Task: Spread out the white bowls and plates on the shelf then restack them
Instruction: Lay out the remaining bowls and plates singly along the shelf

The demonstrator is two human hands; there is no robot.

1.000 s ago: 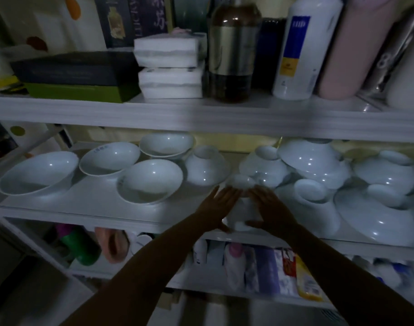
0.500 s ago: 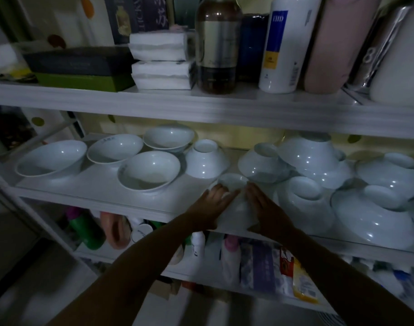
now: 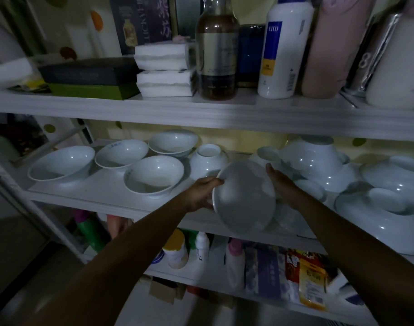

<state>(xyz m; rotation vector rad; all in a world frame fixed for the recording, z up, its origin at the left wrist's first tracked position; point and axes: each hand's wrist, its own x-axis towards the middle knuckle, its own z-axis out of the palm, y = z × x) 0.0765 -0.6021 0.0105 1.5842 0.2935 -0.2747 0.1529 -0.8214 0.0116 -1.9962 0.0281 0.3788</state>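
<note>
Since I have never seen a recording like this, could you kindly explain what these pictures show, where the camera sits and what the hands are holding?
There is no machine here: a person works with two bare hands. Every picture comes from one wide-angle camera worn on the head. It looks forward and down, so the arms reach in from below. The middle shelf holds white crockery: four upright bowls on the left and upside-down bowls crowded on the right, some stacked. Between them a white bowl is held tilted, its opening towards the camera. The left hand grips its left rim. The right hand lies with straight fingers against its right side. On the shelf above stand bottles.
</note>
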